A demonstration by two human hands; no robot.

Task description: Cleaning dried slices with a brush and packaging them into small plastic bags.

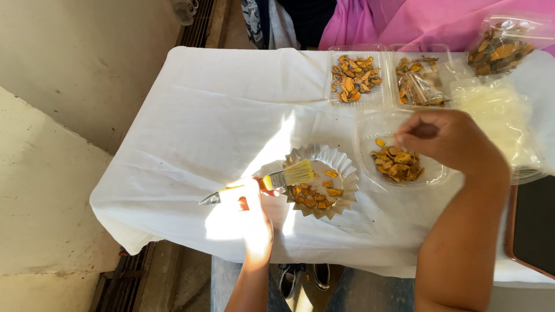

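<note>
1. Bottom edge, nearest: person's legs in jeans and dark shoes [300, 277] on the floor below the table edge.
2. Left hand [253, 214], in hard sunlight: fingers clenched around the handle of a paintbrush [263, 185]. Handle tip points left; pale bristles point right, over the left rim of the foil tray [346, 173].
3. Foil tray: fluted, silver, sits on the white tablecloth [202, 127] just right of the left hand. Holds orange-yellow dried slices [312, 196], mostly in its lower half, a few loose ones higher up.
4. Right edge: dark flat device with brown border [532, 225], partly out of frame, beside the right forearm.
5. Right hand [448, 138]: fingers pinched together, tips pointing left, above the clear round container [370, 124]. Can't tell if anything is between the fingertips.
6. Clear round container: just right of the foil tray, holds a pile of the same slices [398, 163].
7. Right of the hand: stack of clear plastic bags [497, 115].
8. Far edge: two clear rectangular trays side by side. Left tray [334, 98] has loose slices; right tray [451, 58] has slices plus crumpled clear wrap.
9. Far right corner: clear bag of slices [502, 49].
10. Beyond the table: pink fabric [404, 23], dark clothing at top centre.
</note>
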